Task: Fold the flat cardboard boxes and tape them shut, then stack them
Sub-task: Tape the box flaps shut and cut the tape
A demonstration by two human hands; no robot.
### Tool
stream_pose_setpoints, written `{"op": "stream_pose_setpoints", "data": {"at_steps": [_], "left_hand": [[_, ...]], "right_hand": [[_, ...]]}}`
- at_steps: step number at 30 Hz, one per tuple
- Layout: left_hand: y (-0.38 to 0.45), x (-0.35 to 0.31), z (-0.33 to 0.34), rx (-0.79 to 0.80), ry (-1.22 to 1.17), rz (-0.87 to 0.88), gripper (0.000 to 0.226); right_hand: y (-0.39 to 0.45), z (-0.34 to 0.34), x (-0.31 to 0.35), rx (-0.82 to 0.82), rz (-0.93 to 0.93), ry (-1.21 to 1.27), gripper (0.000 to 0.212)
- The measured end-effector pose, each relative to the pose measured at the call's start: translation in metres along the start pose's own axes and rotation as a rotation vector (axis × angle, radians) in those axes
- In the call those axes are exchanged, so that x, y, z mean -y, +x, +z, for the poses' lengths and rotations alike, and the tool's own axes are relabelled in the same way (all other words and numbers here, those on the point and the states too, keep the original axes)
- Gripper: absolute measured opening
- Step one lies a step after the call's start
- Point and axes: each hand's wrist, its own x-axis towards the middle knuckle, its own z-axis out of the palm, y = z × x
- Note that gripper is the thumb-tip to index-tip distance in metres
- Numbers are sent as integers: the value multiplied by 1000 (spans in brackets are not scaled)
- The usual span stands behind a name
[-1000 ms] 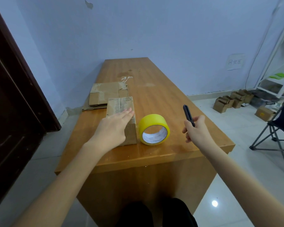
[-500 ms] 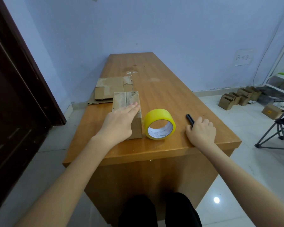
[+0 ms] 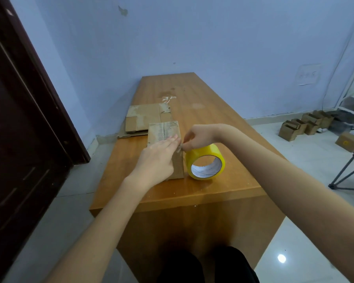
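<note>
Wooden table (image 3: 223,123) bears a folded cardboard box (image 3: 164,131), glossy tape roll (image 3: 205,162).

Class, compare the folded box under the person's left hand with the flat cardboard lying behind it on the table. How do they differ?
The folded box stands raised with sides; the flat cardboard lies level. The left hand rests on the folded box; nothing touches the flat cardboard. Both are worn brown cardboard.

On the wooden surface (image 3: 223,127), the left hand (image 3: 157,158) lies flat with straight fingers on top of the folded box (image 3: 165,135). The right hand (image 3: 198,136) pinches a tape end at the box's right top edge. Just right of the box stands the yellow tape roll (image 3: 205,162). Behind the box lie flat cardboard sheets (image 3: 145,117).
</note>
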Motion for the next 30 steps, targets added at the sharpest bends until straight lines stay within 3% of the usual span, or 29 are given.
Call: {"op": "stream_pose_setpoints", "data": {"at_steps": [5,11,15,22,30], "left_hand": [[1,1,1,-7,10,-2,59],[0,-1,2,-7,24,-10,62],[0,0,4,-6,11,-18,63],[0,1,3,1,21,-5,64],[0,2,5,-18,19,1,60]], "right_hand": [[-3,3,-11,135,0,265,26],[-13,0,-14,171,26,374,31],[-16,2,-18,45,62,245,49],[-11,8,-24,-7,91,125,35],[-19,17,-24,-134,27,236,18]]}}
